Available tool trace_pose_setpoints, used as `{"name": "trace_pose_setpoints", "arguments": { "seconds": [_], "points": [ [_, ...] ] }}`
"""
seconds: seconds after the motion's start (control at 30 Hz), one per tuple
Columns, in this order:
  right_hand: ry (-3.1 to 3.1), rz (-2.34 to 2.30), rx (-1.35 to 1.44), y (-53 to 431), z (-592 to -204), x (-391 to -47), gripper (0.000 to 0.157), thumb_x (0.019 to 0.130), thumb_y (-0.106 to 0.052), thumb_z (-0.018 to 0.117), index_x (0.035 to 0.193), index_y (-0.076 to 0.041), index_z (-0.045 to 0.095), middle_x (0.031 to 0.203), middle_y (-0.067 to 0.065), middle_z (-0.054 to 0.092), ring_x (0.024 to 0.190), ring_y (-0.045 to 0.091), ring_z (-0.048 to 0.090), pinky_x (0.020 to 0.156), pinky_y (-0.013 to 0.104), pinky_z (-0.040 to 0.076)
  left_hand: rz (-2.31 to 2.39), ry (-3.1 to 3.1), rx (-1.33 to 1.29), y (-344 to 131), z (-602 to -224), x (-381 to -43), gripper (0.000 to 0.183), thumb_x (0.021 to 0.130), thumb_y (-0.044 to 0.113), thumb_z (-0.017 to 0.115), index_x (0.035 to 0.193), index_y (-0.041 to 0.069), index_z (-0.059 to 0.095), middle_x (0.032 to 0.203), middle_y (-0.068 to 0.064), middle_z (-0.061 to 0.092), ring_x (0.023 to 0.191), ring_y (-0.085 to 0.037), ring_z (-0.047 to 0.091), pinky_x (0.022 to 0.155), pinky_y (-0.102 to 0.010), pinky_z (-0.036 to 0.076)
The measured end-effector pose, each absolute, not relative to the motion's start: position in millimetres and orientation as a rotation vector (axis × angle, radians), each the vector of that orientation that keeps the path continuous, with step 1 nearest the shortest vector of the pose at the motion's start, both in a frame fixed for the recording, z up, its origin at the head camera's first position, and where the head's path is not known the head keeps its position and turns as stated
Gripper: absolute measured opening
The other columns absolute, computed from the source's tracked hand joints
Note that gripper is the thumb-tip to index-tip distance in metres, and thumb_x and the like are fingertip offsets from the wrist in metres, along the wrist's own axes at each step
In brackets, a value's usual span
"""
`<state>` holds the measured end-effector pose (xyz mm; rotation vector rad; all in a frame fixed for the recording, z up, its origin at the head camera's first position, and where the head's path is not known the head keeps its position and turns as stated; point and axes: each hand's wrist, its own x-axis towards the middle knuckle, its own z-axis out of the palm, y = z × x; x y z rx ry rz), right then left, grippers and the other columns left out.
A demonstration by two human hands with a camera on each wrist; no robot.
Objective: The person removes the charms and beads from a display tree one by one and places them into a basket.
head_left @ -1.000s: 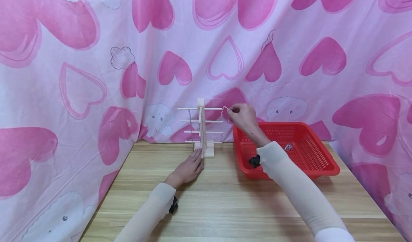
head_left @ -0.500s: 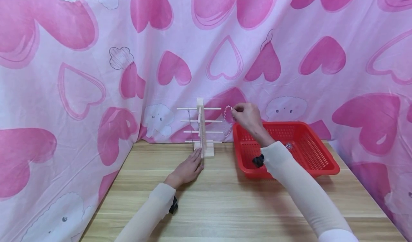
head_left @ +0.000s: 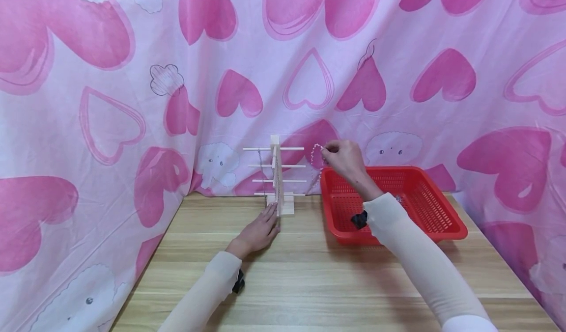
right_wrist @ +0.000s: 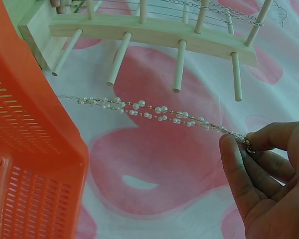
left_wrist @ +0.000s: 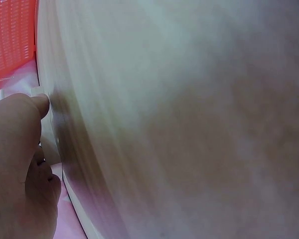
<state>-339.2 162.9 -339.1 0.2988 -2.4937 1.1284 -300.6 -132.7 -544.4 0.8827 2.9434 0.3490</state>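
While a basket (head_left: 429, 202) flanks the rack (head_left: 279, 172), right hand (head_left: 346, 160) pinches necklace (right_wrist: 164, 109); left hand (head_left: 259, 231) unclenched.

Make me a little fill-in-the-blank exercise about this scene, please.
1. The left hand rests at the foot of a rack made of ____.
2. The right hand pinches a beaded necklace near the basket, which is coloured ____.
3. The backdrop cloth is printed with large pink ____.

Missing words: wood; red; hearts.
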Motion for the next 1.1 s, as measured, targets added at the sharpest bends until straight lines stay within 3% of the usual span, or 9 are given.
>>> {"name": "trace_pose_setpoints", "arguments": {
  "seconds": [0.53, 1.1],
  "points": [
    [-2.475, 1.063, 0.328, 170.4, -323.6, -331.9, 0.022, 0.094, -0.012, 0.063, 0.097, -0.005, 0.084, 0.081, 0.011, 0.078, 0.074, 0.021, 0.064, 0.063, 0.030, 0.052, 0.354, 2.955, 0.904, -132.5, -545.8, -301.5, 0.069, 0.116, 0.034, 0.042, 0.167, -0.007, 0.020, 0.178, -0.022, 0.016, 0.166, -0.037, 0.017, 0.135, -0.051, 0.025],
    [-2.405, 1.028, 0.306, 187.9, -303.9, -322.8, 0.018, 0.094, -0.013, 0.067, 0.093, -0.007, 0.084, 0.078, 0.011, 0.076, 0.073, 0.020, 0.065, 0.062, 0.022, 0.049, 0.337, 2.945, 0.889, -133.2, -543.4, -300.6, 0.068, 0.116, 0.034, 0.042, 0.167, -0.006, 0.021, 0.178, -0.021, 0.015, 0.166, -0.037, 0.016, 0.135, -0.050, 0.025]
  ]
}}
